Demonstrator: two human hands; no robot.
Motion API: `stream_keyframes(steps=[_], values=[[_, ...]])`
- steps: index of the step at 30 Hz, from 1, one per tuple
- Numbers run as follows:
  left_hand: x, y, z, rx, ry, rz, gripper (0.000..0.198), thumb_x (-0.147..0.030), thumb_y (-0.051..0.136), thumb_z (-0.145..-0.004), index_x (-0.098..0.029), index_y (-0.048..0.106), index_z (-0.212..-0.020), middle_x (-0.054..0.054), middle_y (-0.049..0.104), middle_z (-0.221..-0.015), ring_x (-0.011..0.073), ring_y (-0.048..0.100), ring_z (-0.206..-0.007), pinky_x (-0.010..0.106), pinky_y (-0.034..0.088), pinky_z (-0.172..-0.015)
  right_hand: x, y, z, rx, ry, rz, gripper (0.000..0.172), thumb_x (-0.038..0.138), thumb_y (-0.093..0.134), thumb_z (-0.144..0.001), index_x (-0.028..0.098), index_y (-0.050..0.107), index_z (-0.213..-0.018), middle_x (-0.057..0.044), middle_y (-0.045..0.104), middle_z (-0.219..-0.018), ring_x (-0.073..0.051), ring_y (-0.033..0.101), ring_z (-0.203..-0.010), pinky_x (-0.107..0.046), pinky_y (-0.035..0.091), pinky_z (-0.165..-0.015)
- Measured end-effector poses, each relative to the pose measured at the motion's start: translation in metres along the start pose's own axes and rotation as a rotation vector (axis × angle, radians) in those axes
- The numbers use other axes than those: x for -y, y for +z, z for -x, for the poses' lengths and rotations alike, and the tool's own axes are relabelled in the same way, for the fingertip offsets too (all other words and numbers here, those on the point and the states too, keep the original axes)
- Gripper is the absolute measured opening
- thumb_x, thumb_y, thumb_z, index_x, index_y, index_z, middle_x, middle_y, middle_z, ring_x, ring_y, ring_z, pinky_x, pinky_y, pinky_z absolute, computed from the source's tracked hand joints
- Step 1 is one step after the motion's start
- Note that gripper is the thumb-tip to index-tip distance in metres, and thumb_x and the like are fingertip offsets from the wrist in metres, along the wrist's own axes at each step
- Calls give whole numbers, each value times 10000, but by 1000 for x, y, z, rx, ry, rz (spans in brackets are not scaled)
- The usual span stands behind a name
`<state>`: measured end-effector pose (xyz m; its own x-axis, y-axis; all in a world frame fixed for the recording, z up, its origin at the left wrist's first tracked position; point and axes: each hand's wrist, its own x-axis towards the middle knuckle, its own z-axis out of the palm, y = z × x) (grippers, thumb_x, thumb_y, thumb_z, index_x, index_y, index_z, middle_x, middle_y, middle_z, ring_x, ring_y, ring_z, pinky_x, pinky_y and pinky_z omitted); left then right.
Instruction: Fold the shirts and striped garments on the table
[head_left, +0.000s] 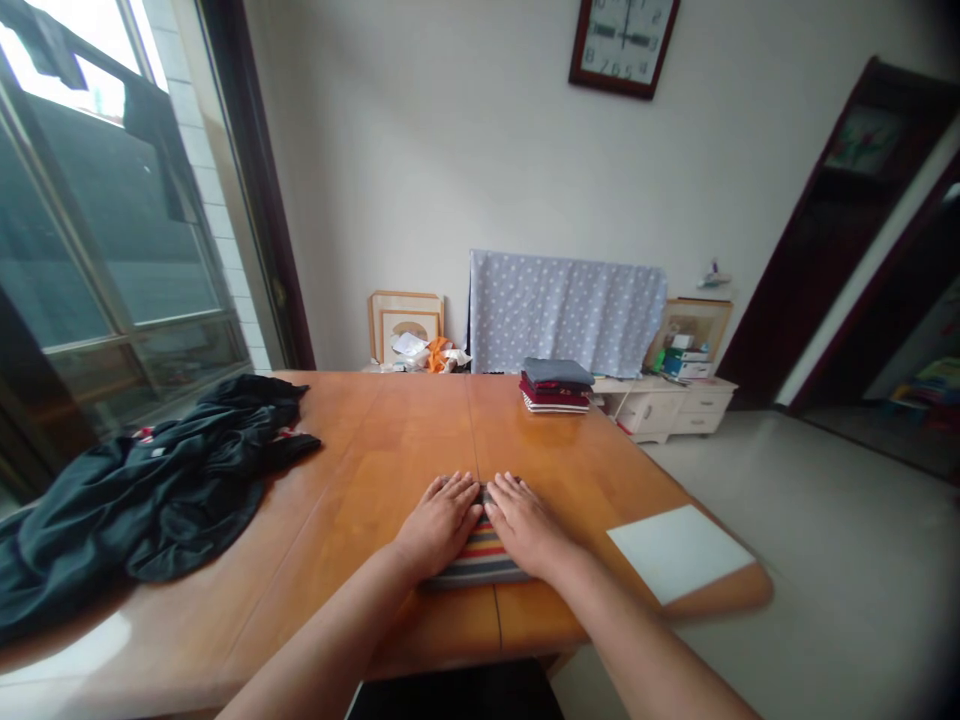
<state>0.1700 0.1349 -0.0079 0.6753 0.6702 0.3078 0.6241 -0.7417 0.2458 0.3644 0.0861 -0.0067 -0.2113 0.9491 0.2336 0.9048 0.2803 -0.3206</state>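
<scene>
A small folded striped cloth (pixel 480 556) with red, orange and dark bands lies near the front edge of the wooden table (pixel 375 440). Both hands rest flat on top of it, side by side. My left hand (pixel 441 518) covers its left half with fingers stretched forward. My right hand (pixel 523 520) covers its right half, fingers also extended and slightly spread. Neither hand grips anything.
A heap of dark clothing (pixel 150 480) spreads over the table's left side. A stack of folded garments (pixel 556 385) sits at the far edge. A white board (pixel 679 550) lies at the right front corner. Beyond stand a dotted cloth cover (pixel 566 310), a white cabinet (pixel 675 405) and picture frames (pixel 405 322).
</scene>
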Motion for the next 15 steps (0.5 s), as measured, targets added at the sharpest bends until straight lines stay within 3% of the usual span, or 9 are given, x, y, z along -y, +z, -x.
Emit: stream_keyframes(steps=[6,15], values=[[9,11,-2,70,-28,-61,643,-568,278,-1032,-181,437,-1520,111,354,-1610,280,278,-1511,505,232,-1230,-13,9,-2,135,93,-46,691,526,204,-1037,124,259,-1596,-102,155,-1666,-262,115,-1549,-444,115,-1260],[11,20,0,7,-42,-22,632,-592,350,-1008,-241,440,-1526,84,376,-1603,282,285,-1509,487,203,-1241,-24,28,1,38,104,-227,649,511,334,-1016,239,264,-1601,1,131,-1664,-256,120,-1550,-450,73,-1261]])
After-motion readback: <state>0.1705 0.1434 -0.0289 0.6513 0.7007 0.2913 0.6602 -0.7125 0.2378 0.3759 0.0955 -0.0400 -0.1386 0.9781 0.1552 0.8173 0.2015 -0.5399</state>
